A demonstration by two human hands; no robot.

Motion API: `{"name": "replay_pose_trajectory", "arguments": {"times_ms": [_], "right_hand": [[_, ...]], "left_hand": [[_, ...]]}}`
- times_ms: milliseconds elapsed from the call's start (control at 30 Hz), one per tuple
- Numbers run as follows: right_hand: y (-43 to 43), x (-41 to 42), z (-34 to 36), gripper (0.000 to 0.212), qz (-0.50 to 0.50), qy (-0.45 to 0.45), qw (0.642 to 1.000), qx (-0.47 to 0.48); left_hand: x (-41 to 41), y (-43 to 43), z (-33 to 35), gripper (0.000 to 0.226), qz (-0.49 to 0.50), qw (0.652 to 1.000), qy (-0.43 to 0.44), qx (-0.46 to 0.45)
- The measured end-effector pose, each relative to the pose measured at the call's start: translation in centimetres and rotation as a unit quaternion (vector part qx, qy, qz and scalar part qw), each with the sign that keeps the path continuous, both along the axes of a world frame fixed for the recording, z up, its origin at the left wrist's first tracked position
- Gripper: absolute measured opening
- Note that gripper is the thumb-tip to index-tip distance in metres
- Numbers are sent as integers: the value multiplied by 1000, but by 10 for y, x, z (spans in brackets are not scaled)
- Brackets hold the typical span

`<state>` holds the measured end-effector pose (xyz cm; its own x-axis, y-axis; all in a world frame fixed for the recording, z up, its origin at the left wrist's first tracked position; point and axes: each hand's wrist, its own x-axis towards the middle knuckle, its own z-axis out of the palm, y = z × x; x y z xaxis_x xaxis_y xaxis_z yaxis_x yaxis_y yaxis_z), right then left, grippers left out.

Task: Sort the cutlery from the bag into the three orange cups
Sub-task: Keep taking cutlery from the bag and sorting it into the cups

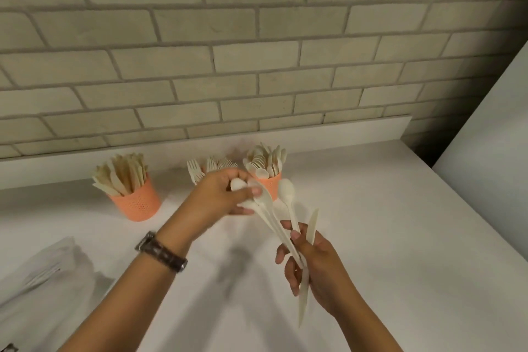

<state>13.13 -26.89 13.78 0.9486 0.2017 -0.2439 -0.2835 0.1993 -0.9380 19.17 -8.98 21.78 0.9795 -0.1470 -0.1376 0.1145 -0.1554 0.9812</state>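
Observation:
My right hand (314,263) grips a bunch of cream plastic cutlery (288,208), spoons and a knife, by the handles. My left hand (225,194) pinches the bowls of a few spoons (251,200) in that bunch. Three orange cups stand at the back of the white counter. The left cup (137,203) holds knives. The middle cup is hidden behind my left hand, with only its forks (211,167) showing. The right cup (271,184) holds spoons. The clear plastic bag (43,280) lies at the lower left.
A grey brick wall (228,51) rises behind the white counter (385,223). A white panel (491,151) stands at the right edge. A watch sits on my left wrist.

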Motion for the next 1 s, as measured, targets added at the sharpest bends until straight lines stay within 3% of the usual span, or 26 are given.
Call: {"name": "replay_pose_trajectory", "arguments": {"times_ms": [100,167,333,567,700,833,933,1000], "right_hand": [[-12,6,-6,23,-57,-8,998,-27],[-23,8,-10,22,-91,-11,995,-38],[-45,9,-12,22,-133,-23,990,-46],[-44,13,-12,21,-129,-26,990,-58],[-37,14,-15,23,-116,-41,987,-101],[-32,17,-11,24,-115,-46,987,-99],[-32,18,-7,23,-124,-34,989,-77],[-32,18,-6,22,-128,-35,988,-79]], "left_hand": [[38,13,14,15,54,997,-48,23],[69,20,23,13,79,985,-121,95],[125,1,25,27,136,919,-250,274],[158,-35,-32,31,33,866,-262,425],[161,-46,-53,34,-12,869,-229,439],[152,-40,-80,51,-78,773,-217,591],[138,-28,-79,61,-8,784,-310,538],[115,-28,-67,58,52,829,-344,437]]}}
